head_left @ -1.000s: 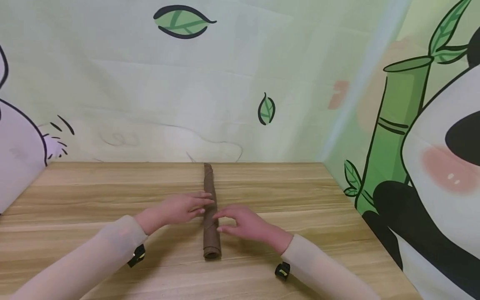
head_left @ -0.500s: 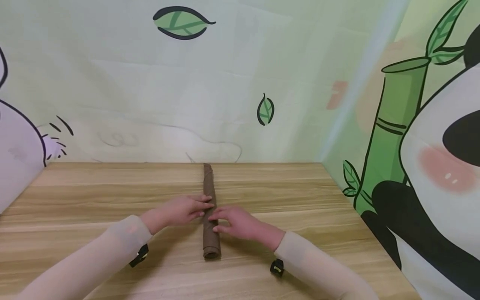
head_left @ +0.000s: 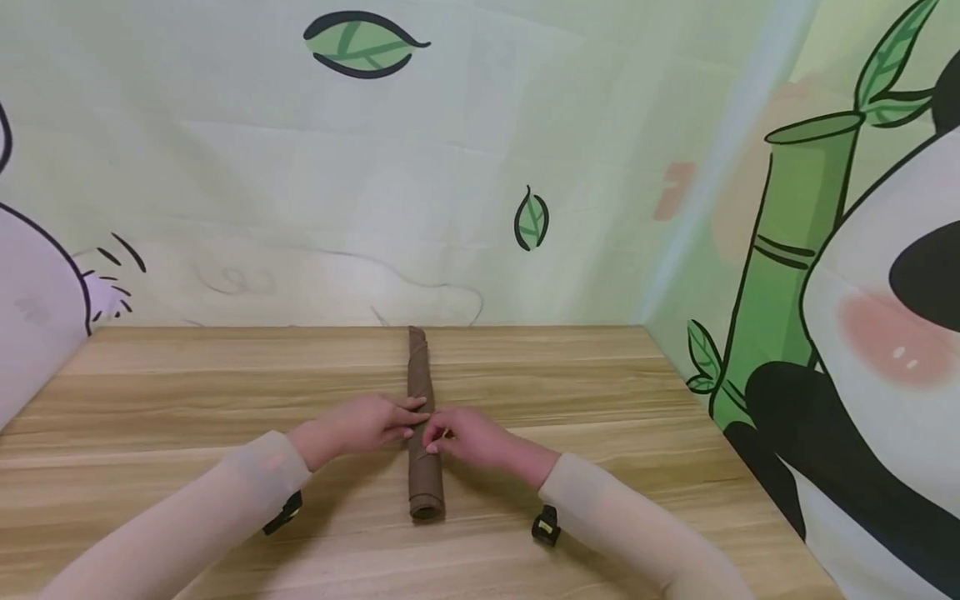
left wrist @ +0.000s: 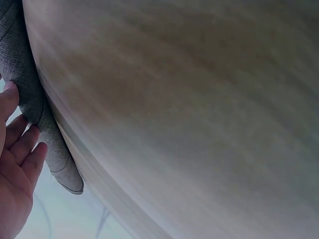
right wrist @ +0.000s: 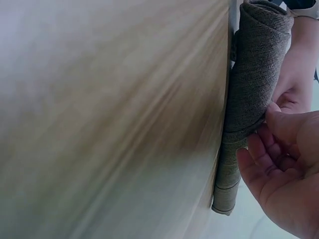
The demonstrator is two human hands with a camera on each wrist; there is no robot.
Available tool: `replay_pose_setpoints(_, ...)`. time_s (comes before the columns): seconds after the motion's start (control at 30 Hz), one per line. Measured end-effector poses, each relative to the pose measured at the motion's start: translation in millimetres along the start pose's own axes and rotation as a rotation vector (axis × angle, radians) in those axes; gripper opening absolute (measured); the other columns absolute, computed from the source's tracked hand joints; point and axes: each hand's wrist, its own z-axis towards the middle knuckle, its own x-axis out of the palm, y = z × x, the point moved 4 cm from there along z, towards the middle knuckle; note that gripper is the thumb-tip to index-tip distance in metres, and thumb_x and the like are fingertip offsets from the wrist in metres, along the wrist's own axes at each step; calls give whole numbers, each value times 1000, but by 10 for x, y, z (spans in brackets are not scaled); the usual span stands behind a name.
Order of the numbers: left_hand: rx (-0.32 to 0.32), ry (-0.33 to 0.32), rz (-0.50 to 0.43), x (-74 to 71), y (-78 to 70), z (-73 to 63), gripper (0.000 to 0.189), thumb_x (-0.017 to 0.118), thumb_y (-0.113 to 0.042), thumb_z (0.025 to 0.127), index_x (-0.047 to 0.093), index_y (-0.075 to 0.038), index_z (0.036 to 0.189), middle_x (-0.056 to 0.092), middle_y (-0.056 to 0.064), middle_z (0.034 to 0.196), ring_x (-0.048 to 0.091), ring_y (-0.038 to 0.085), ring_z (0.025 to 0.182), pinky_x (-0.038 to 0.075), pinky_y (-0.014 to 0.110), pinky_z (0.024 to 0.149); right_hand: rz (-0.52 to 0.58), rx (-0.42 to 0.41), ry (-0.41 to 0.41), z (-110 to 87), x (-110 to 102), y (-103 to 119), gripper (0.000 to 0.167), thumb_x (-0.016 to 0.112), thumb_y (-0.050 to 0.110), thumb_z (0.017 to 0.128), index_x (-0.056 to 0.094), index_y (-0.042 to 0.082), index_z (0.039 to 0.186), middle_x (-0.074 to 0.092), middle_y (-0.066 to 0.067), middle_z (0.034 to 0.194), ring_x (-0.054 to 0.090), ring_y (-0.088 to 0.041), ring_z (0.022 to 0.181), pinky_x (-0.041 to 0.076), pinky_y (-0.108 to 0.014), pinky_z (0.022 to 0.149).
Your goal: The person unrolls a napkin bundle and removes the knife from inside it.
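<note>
A brown cloth (head_left: pixel 426 485), rolled into a long tube, lies lengthwise in the middle of the wooden table. My left hand (head_left: pixel 360 423) rests its fairly straight fingers on the tube from the left, around mid-length. Just nearer to me, my right hand (head_left: pixel 476 435) pinches at the cloth's wrapped edge with thumb and forefinger. In the left wrist view the roll (left wrist: pixel 30 89) tapers at its far end, beside the fingers (left wrist: pixel 33 162). The right wrist view shows the thumb (right wrist: pixel 286 122) against the roll (right wrist: pixel 256 64), its other fingers curled.
The wooden table (head_left: pixel 225 375) ends at a wall hanging (head_left: pixel 360 183) printed with leaves. To the right stands a printed panel with bamboo (head_left: pixel 787 250) and a panda. A small black device (head_left: pixel 547 527) sits at each wrist.
My right hand has moved slightly left onto the roll, its thumb and forefinger closing together at the cloth. The left hand has slid slightly toward me and right. The roll stays nearly in place.
</note>
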Motion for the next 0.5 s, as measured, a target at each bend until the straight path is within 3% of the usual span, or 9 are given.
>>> replay_pose_setpoints(0.27, 4, -22, -15, 19, 13, 9, 35, 64, -13, 100, 68, -4, 133, 61, 24, 142, 69, 40, 119, 59, 47, 97, -25, -71, 25, 18, -26, -19, 7, 64, 8, 97, 67, 4, 92, 67, -7, 95, 59, -14, 92, 50, -25, 87)
replay_pose_setpoints(0.5, 16, -27, -19, 13, 7, -10, 34, 64, -15, 100, 69, -4, 131, 63, 25, 139, 69, 41, 119, 60, 46, 95, 91, -113, 59, -40, -45, -132, 7, 62, 6, 98, 63, 2, 93, 65, -9, 93, 56, -9, 91, 49, -21, 86)
